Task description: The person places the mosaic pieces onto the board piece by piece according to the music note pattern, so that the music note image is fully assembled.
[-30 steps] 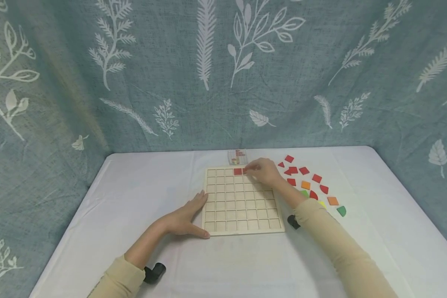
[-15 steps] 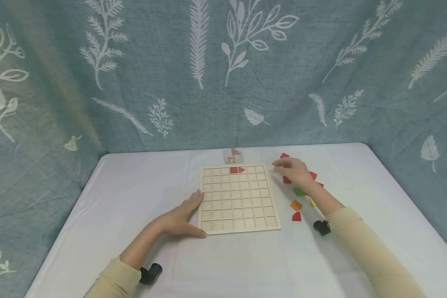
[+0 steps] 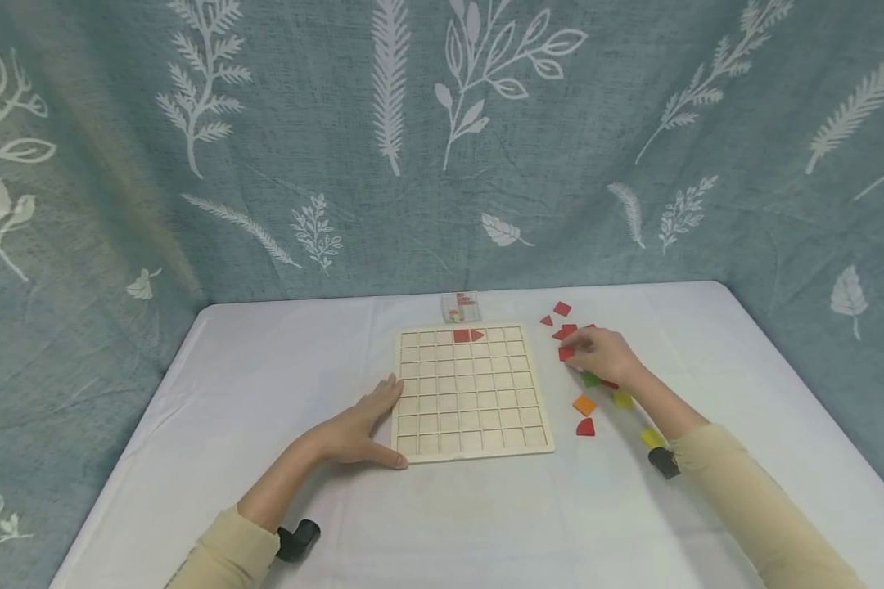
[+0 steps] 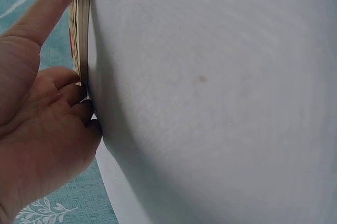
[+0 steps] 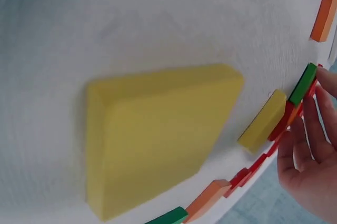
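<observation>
A wooden grid board (image 3: 467,394) lies on the white table. In its top row sit a red square (image 3: 462,336) and, just right of it, a red triangle (image 3: 477,334). My left hand (image 3: 357,425) rests spread against the board's left side, thumb at the near corner; in the left wrist view its fingers (image 4: 71,95) meet the board's edge. To the right, my right hand (image 3: 602,356) is low among loose pieces, with thumb and fingertips right at another red tile (image 3: 566,353). A gap shows between thumb and fingers in the right wrist view.
Behind the board lies a small picture card (image 3: 461,307). Around my right hand are a green piece (image 3: 592,379), an orange square (image 3: 584,405), a red quarter circle (image 3: 585,427) and several others. A yellow block (image 5: 158,140) looms close in the right wrist view.
My right hand has let go of the red triangle on the board and moved right to the loose pieces, lowering to a red tile. The left hand keeps its place at the board.
</observation>
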Tool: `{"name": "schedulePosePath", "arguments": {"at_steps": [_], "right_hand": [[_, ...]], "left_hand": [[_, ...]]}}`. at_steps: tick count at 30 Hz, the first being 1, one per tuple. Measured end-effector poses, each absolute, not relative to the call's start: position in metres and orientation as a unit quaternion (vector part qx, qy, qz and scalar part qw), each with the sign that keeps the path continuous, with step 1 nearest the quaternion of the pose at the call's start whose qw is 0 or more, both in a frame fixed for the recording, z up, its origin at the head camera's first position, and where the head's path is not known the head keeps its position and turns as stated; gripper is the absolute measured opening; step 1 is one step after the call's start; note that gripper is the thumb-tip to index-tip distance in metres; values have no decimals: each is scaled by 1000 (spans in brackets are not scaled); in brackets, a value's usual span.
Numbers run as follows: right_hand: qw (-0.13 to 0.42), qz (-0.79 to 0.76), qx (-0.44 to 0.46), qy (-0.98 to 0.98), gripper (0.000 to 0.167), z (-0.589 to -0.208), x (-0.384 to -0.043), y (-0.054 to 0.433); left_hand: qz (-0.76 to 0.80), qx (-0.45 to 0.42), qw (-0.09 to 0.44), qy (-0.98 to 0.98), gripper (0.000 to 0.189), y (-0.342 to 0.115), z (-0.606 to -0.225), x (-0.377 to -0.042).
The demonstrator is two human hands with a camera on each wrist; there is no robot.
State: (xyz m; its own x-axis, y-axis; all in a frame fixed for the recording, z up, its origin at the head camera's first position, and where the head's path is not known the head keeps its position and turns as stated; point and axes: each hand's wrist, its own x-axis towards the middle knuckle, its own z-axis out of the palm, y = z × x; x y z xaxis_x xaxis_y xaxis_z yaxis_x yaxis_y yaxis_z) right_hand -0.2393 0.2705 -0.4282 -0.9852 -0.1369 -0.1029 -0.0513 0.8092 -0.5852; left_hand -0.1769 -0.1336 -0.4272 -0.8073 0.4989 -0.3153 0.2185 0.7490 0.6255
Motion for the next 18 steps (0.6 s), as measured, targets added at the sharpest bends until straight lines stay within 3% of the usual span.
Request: {"name": "schedulePosePath", "arguments": {"at_steps": [11,18], "right_hand": [[46,-306,-46,950,28,-431,-241,270],[50,-378,-36,924,29,-421,-243,239]], "left_hand": [[296,201,242,902,121,-134,-428,-177],[301,204,244,899,121,-134,-427,-177]]}}
